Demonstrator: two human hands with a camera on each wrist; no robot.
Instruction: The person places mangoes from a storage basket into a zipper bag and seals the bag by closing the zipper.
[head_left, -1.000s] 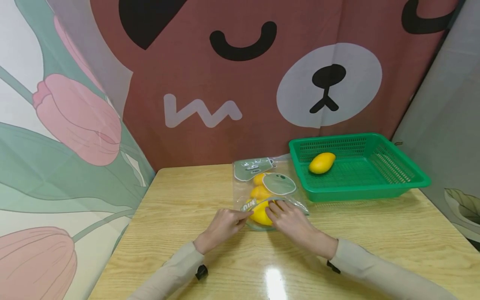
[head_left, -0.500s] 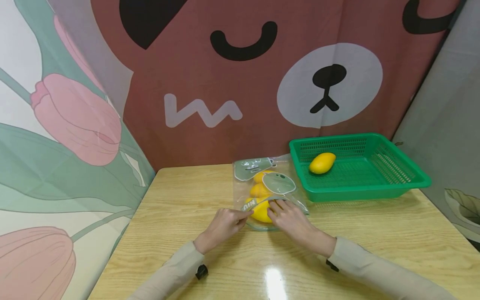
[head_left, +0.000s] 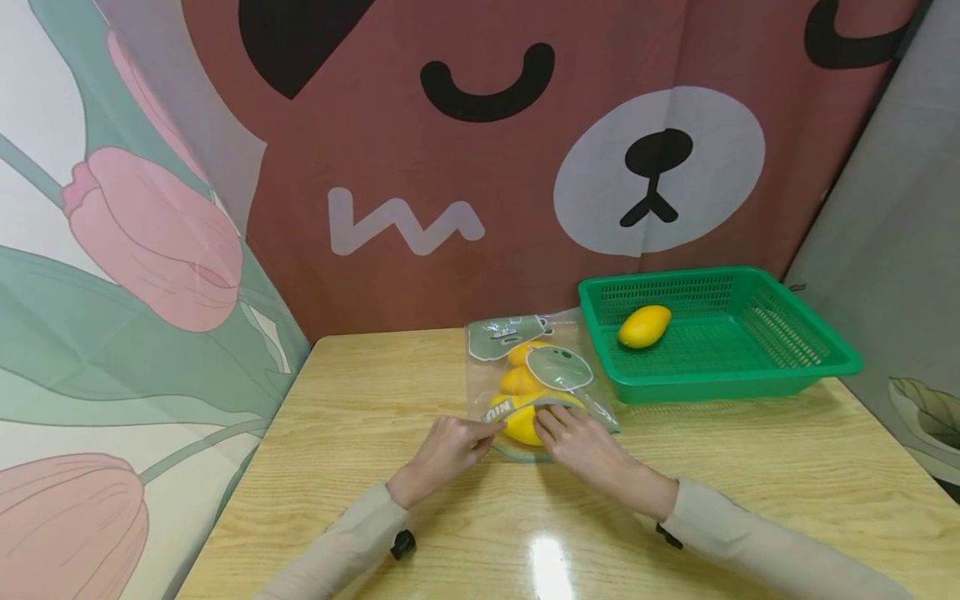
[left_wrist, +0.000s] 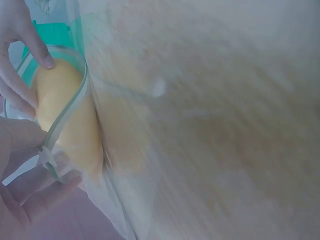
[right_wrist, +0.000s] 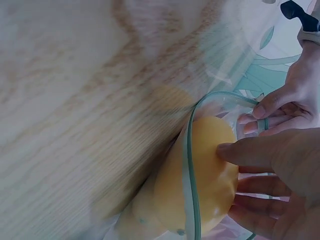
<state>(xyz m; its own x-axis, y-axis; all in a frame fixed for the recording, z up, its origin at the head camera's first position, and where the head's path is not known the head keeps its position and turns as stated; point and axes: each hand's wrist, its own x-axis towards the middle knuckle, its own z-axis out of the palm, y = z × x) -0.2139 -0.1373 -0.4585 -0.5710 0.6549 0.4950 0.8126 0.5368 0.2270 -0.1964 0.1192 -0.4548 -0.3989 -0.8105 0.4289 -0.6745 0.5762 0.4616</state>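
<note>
A clear zip bag with green cartoon prints lies on the table. Two yellow lemons show through its film further in. One more lemon lies in the bag's mouth. My left hand pinches the left side of the bag's rim, near the zip slider. My right hand holds the lemon at the mouth, thumb on its face and fingers along its side in the right wrist view. Some right fingertips are hidden behind the lemon and film.
A green plastic basket stands at the back right, touching or close beside the bag. One lemon lies in its left part. A printed curtain hangs behind the wooden table.
The lemon at the mouth has shifted slightly deeper into the bag, and its right end now shows behind the rim. My right fingers have drawn back a little. My left hand stays put.
</note>
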